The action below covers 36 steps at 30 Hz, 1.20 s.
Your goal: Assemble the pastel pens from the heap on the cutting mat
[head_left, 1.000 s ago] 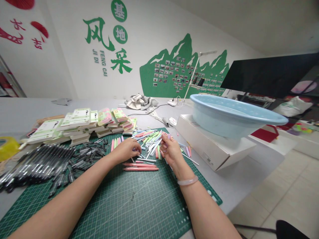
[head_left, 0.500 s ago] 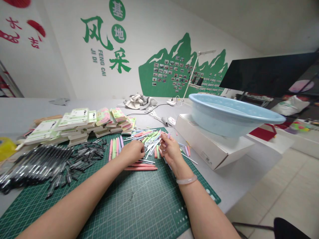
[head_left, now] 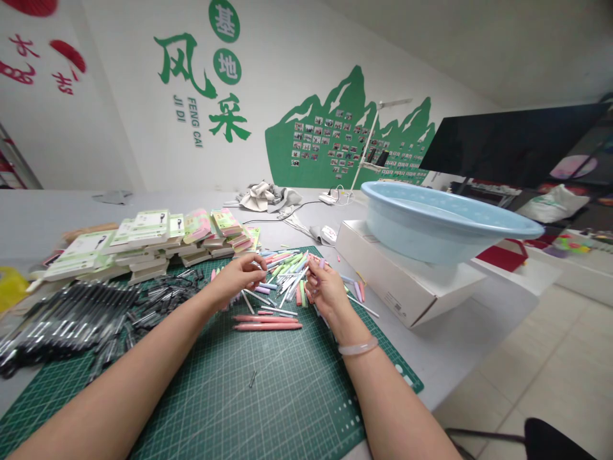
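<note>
Pastel pen parts [head_left: 288,276]: heap, twelve o'clock on cutting mat [head_left: 215,396], apparently for two-handed reach. Right hand [head_left: 326,289], three o'clock: pinching lilac piece [head_left: 322,262]. Left hand [head_left: 241,275], nine o'clock: fingers curled, contents cannot be told.

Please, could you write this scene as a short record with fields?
Left hand: beside the pile of pen parts; whether it holds anything is unclear
Right hand: pinching a small purple piece
Green mat: two pink pens lie side by side
Left side: black pens, stacked boxes behind them
Right side: blue basin on a white box
</note>
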Available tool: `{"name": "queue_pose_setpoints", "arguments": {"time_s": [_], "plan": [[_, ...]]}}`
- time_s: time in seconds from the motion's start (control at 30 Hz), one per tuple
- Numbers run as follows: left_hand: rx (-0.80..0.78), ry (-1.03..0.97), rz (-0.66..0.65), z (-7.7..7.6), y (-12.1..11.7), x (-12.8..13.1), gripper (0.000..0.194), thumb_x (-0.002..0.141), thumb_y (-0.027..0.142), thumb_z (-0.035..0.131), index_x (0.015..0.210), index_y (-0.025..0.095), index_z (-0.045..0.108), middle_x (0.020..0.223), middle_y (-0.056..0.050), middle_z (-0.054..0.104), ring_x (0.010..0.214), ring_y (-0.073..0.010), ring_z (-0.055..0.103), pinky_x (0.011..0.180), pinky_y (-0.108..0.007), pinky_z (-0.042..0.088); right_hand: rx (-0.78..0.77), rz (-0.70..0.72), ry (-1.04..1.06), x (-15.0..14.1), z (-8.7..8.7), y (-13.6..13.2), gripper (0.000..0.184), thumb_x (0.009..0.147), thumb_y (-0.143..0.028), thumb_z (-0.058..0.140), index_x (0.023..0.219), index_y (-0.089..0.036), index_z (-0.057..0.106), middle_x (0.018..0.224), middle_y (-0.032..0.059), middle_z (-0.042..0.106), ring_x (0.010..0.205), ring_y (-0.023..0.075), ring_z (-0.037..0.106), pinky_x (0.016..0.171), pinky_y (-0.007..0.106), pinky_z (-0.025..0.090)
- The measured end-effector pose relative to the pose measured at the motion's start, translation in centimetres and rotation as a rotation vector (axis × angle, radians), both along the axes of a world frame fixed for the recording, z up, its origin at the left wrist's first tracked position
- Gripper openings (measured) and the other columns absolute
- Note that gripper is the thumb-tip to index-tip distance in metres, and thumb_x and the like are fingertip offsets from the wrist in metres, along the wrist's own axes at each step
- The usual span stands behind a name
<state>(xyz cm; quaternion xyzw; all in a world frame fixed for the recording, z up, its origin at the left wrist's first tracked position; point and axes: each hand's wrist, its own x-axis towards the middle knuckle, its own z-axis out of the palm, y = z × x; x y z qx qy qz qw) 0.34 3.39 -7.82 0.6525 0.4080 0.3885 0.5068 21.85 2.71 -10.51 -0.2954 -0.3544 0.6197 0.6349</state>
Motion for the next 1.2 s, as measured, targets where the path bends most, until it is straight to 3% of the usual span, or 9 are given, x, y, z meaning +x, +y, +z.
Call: {"name": "queue_pose_setpoints", "arguments": {"time_s": [0.1,0.3,0.6,0.77,0.9,1.07,1.2], "plan": [[-0.019,-0.058,-0.068,0.6,-0.4,0.2,0.018,0.071,0.027,0.063,0.085,0.015,0.058,0.066,0.002,0.057,0.056,-0.0077,0.049,0.055,-0.021,0.039,0.003,0.009,0.000,0.0,0.0,0.0,0.026,0.067,-0.034,0.072,0.076,-0.015,0.057,0.053,-0.0069,0.046,0.039,0.0022,0.028,0.034,0.015,0.017],[-0.103,-0.127,-0.019,1.6,-0.6,-0.4,0.033,0.068,0.031,0.069,0.097,0.015,0.064,0.084,-0.005,0.062,0.072,-0.0124,0.056,0.071,-0.028,0.046,0.011,-0.002,0.042,0.5,1.4,-0.5,0.026,0.066,-0.032,0.073,0.069,-0.015,0.053,0.053,-0.0063,0.046,0.039,0.0024,0.029,0.034,0.015,0.018],[-0.042,-0.018,0.009,1.5,-0.8,0.1,0.031,0.070,0.037,0.067,0.090,0.013,0.068,0.074,-0.004,0.063,0.062,-0.0115,0.054,0.064,-0.027,0.047,0.002,0.031,0.074,0.4,2.0,-0.9,0.027,0.065,-0.031,0.074,0.069,-0.016,0.052,0.058,-0.0046,0.051,0.040,0.0020,0.031,0.035,0.014,0.020],[-0.005,-0.003,0.047,1.9,-0.9,-0.1,0.033,0.072,0.044,0.062,0.087,0.014,0.062,0.095,-0.009,0.067,0.086,-0.0185,0.060,0.071,-0.029,0.048,0.010,0.028,0.041,0.4,2.2,-1.1,0.026,0.065,-0.031,0.073,0.072,-0.017,0.053,0.064,-0.0029,0.056,0.042,0.0031,0.032,0.036,0.015,0.023],[-0.046,0.020,0.007,1.9,-0.2,-0.9,0.034,0.075,0.046,0.058,0.090,0.015,0.055,0.083,-0.007,0.066,0.068,-0.0149,0.061,0.056,-0.024,0.046,0.040,0.048,0.025,0.6,2.4,-1.2,0.024,0.069,-0.033,0.069,0.070,-0.016,0.053,0.066,-0.0014,0.058,0.040,0.0028,0.029,0.034,0.015,0.021],[0.062,0.356,-0.111,1.6,0.0,-1.3,0.021,0.074,0.037,0.053,0.078,0.017,0.058,0.063,0.000,0.056,0.051,-0.0116,0.050,0.043,-0.021,0.038,0.046,0.129,0.015,0.3,2.3,-1.4,0.023,0.072,-0.034,0.068,0.074,-0.018,0.052,0.058,-0.0048,0.052,0.038,0.0026,0.024,0.034,0.014,0.019],[0.048,0.454,-0.078,1.3,-0.3,-1.2,0.017,0.072,0.026,0.043,0.081,0.018,0.055,0.053,0.004,0.046,0.044,-0.0106,0.044,0.039,-0.020,0.031,0.011,0.097,0.012,0.5,2.2,-1.2,0.025,0.068,-0.034,0.071,0.075,-0.018,0.053,0.056,-0.0057,0.050,0.037,0.0027,0.024,0.033,0.014,0.021]]}}
